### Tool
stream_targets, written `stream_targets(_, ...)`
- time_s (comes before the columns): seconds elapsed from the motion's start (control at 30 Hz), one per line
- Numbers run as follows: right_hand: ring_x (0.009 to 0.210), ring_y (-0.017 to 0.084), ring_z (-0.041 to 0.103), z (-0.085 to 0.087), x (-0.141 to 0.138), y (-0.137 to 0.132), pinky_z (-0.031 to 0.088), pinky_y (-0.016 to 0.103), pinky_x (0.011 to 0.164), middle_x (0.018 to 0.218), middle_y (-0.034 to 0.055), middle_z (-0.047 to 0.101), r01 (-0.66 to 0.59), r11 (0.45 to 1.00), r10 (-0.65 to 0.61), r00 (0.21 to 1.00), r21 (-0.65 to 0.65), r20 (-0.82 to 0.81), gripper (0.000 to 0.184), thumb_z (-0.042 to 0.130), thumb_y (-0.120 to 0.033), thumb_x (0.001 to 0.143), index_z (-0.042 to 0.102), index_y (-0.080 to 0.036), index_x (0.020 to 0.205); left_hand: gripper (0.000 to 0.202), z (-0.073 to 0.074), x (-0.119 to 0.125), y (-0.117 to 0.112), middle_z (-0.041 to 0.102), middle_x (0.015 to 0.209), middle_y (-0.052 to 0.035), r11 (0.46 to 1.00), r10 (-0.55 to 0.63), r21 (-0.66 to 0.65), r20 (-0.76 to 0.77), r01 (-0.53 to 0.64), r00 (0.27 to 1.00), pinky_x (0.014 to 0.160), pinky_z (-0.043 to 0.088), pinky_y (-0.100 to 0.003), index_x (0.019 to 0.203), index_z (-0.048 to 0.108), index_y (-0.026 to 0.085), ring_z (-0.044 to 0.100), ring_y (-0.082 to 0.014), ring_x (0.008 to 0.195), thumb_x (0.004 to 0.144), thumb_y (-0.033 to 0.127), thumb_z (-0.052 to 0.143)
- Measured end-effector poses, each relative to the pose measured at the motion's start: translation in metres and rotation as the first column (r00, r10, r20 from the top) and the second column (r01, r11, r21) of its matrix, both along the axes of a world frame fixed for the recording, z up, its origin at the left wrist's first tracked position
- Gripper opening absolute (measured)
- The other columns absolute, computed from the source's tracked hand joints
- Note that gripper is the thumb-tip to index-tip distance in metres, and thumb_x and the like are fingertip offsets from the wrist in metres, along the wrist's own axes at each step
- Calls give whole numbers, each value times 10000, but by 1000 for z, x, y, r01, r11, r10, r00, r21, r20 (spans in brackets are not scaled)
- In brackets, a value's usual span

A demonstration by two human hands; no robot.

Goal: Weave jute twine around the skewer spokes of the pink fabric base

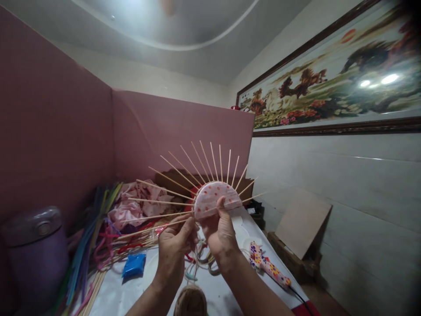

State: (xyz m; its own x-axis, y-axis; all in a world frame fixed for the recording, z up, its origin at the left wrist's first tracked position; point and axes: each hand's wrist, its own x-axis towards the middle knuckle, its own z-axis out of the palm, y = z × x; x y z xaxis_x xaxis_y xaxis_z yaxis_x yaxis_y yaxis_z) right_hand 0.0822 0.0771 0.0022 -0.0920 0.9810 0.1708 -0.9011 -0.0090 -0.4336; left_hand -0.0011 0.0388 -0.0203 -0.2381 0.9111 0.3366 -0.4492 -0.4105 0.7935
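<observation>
Half-disc (pixel 217 198) of pink dotted fabric, sticks (pixel 184 171) fanning from its curved edge, was held up above the table (pixel 226 294). Right hand (pixel 221 232) pinched its straight edge; left hand (pixel 176 245) gripped one low stick. Judged light, brittle; best held by the padded disc.

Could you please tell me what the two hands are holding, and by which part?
Both hold the fabric-covered half-disc with radiating sticks: the right hand grips its lower straight edge, thumb on the front; the left hand pinches one of the lowest sticks.
</observation>
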Motion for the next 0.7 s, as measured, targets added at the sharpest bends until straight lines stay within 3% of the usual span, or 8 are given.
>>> stream_targets(0.13, 582, 100, 590, -5, -9, -8, 500, 207, 582, 679, -5, 661, -8, 999, 7, 1000, 47, 27, 289, 707, -381, 639, 615, -162, 804, 196, 3, -9, 2, 527, 522, 34, 995, 91, 49, -31, -90, 995, 378, 284, -148, 776, 618, 121, 400, -31, 409, 684, 291, 652)
stream_targets(0.27, 409, 56, 466, -6, -12, -9, 418, 151, 417, 486, -46, 555, -55, 986, 52, 998, 159, 19, 218, 683, -344, 675, 578, -154, 652, 217, 4, -11, 1, 459, 467, 57, 988, 152, 15, -122, -151, 981, 361, 242, -151, 711, 613, 118, 327, -25, 385, 679, 330, 649)
stream_targets(0.37, 385, 56, 438, -4, -12, -10, 396, 153, 391, 450, -50, 525, -40, 989, 38, 999, 145, 16, 239, 656, -363, 699, 562, -155, 628, 192, 3, -9, -2, 515, 540, 35, 979, 203, 73, -236, -191, 950, 432, 322, -166, 748, 614, 135, 414, -58, 472, 714, 324, 613)
stream_targets(0.53, 403, 58, 455, -3, -10, -12, 404, 162, 430, 437, -48, 513, -49, 993, 50, 999, 108, -3, 282, 637, -392, 714, 537, -151, 606, 150, -1, -8, -5, 553, 612, 16, 905, 414, 309, -487, -291, 769, 519, 362, -188, 739, 613, 146, 460, -90, 564, 772, 275, 545)
stream_targets(0.7, 397, 64, 448, -5, -8, -10, 395, 173, 426, 423, -47, 509, -26, 999, 24, 999, 46, 31, 300, 663, -413, 682, 535, -151, 610, 141, -6, -11, -5, 530, 582, 24, 865, 493, 424, -615, -269, 615, 515, 357, -192, 738, 600, 142, 458, -87, 532, 798, 228, 505)
